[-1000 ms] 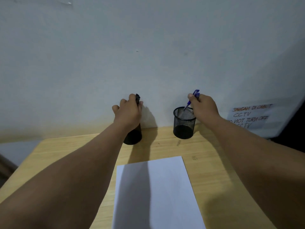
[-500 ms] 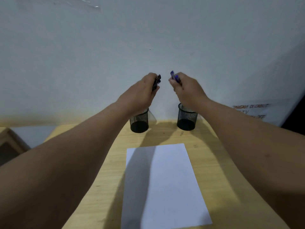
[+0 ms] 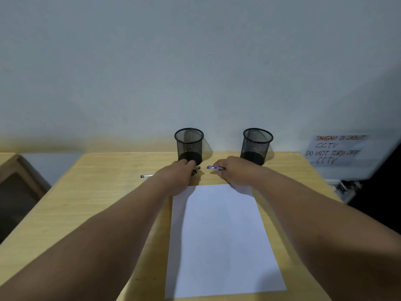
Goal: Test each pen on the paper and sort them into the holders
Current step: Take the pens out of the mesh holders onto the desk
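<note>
Two bare forearms reach away from us across a light wooden table [image 3: 104, 192]. Near its far edge, against the pale wall [image 3: 195, 61], we see two black wire-mesh pen holders standing upright and well apart: the left holder [image 3: 189, 144] and the right holder [image 3: 257, 145]. Neither shows a pen above its rim.

A blank white sheet of paper [image 3: 221, 240] lies flat on the table between the arms, its far edge just below the two hands.

The left hand [image 3: 176, 178] rests low on the table just in front of the left holder, its fingers curled down over dark pens [image 3: 196, 169], of which only the ends show at its right side. We cannot tell how many pens it covers, nor whether it grips them firmly. To its left a clear-barrelled pen with a dark tip [image 3: 146, 176] lies on the wood, its right end hidden behind the hand; we cannot tell whether the hand touches it.

The right hand [image 3: 235, 171] sits near the base of the right holder, its fingers closed on a blue pen [image 3: 213, 167]. The pen lies nearly level, pointing left toward the other hand.

At the far right a handwritten paper notice [image 3: 336, 149] is fixed to the wall; it reads in part "DO NOT TURN OFF CCTV".
</note>
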